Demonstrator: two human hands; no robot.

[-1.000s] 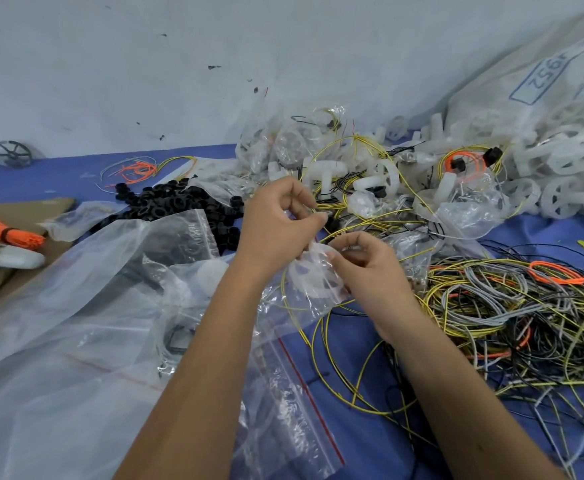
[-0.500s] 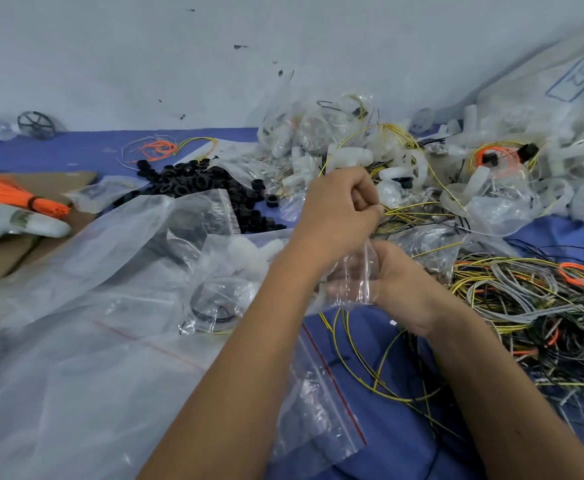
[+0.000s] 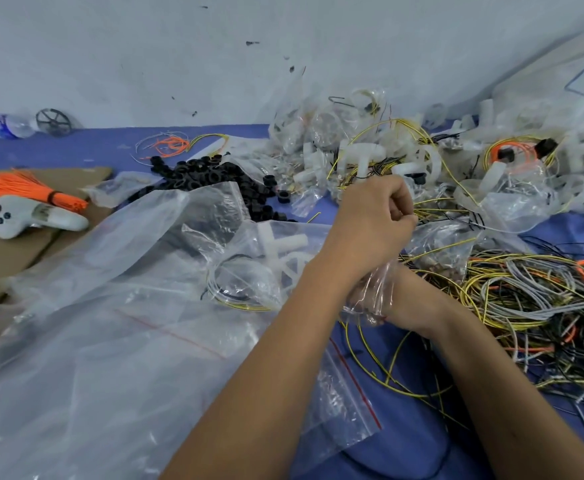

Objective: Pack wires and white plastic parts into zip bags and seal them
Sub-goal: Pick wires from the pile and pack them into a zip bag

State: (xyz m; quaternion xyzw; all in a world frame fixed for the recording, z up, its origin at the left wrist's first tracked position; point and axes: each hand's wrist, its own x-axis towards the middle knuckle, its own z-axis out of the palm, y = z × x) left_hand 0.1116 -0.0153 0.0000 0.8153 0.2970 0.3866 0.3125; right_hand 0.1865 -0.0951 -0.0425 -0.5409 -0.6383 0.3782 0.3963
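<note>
Left hand (image 3: 375,220): fingers curled, pinching yellow wire (image 3: 436,211), likely feeding it bagward. Right hand (image 3: 401,303), at five o'clock, largely hidden; it grips small zip bag (image 3: 377,289), presumably steadying its mouth.

A blue table (image 3: 75,147) carries tangled wires (image 3: 533,299), clear zip bags (image 3: 110,341), black rings (image 3: 214,178), white plastic parts (image 3: 363,155) and cardboard (image 3: 6,251).

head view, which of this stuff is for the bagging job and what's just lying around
For the job: small zip bag held in both hands; tangled wires; white plastic parts; spare zip bags.

Lying about: black rings; orange tie bundle; white controller; water bottle.
</note>
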